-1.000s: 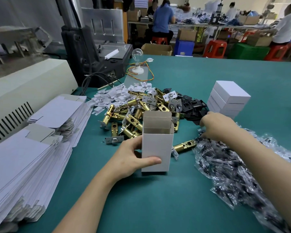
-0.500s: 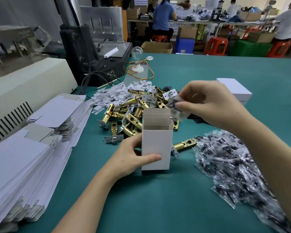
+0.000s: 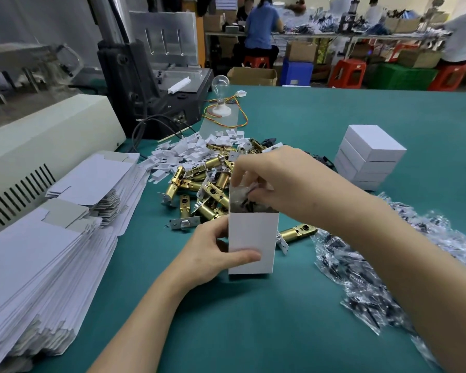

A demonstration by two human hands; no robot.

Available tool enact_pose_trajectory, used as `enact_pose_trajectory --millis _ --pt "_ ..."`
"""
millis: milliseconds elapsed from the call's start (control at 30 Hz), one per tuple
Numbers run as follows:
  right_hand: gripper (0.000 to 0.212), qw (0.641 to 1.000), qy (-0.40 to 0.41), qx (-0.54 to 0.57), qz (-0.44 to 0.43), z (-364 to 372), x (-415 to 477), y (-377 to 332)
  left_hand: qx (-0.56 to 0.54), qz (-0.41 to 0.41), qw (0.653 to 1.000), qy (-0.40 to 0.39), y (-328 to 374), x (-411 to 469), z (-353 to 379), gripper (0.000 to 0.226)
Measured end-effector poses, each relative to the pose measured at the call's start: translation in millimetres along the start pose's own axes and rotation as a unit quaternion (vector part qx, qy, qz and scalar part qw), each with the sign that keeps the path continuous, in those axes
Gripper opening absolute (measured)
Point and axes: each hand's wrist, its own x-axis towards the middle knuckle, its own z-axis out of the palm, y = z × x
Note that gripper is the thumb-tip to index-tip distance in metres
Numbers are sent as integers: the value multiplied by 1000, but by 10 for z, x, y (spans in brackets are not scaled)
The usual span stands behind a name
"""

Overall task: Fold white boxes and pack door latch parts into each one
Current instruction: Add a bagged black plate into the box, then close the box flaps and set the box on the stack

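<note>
An upright white box [image 3: 253,242] with its top flaps open stands on the green table. My left hand [image 3: 213,254] grips its left side, thumb across the front. My right hand [image 3: 277,181] is over the opening and pinches a small clear screw bag [image 3: 241,196] that sits partly inside the box. Behind the box lies a heap of brass latch bolts [image 3: 199,184] with black parts mostly hidden by my hand. One brass latch [image 3: 297,232] lies just right of the box.
Flat box blanks [image 3: 38,254] are stacked at the left beside a cream machine [image 3: 51,135]. Closed white boxes [image 3: 369,154] are stacked at the right. A pile of clear screw bags [image 3: 361,270] lies under my right forearm. White paper slips [image 3: 183,152] and a bulb [image 3: 220,84] lie behind.
My right hand went from the bag pile up over the box with a clear screw bag and has lowered it into the opening. My left hand kept holding the box.
</note>
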Motion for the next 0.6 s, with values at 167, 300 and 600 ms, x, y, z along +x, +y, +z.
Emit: enact_pose_trajectory --millis 167,300,600 --pt "39 994 -106 26 13 10 65 -75 1 -12 1000 -2 -2 6 -1 52" --pt "43 988 -139 58 14 120 61 -120 -7 -19 1000 2 -4 6 -4 48" --pt "16 926 270 250 83 384 -233 280 -4 4 997 78 4 28 -35 56"
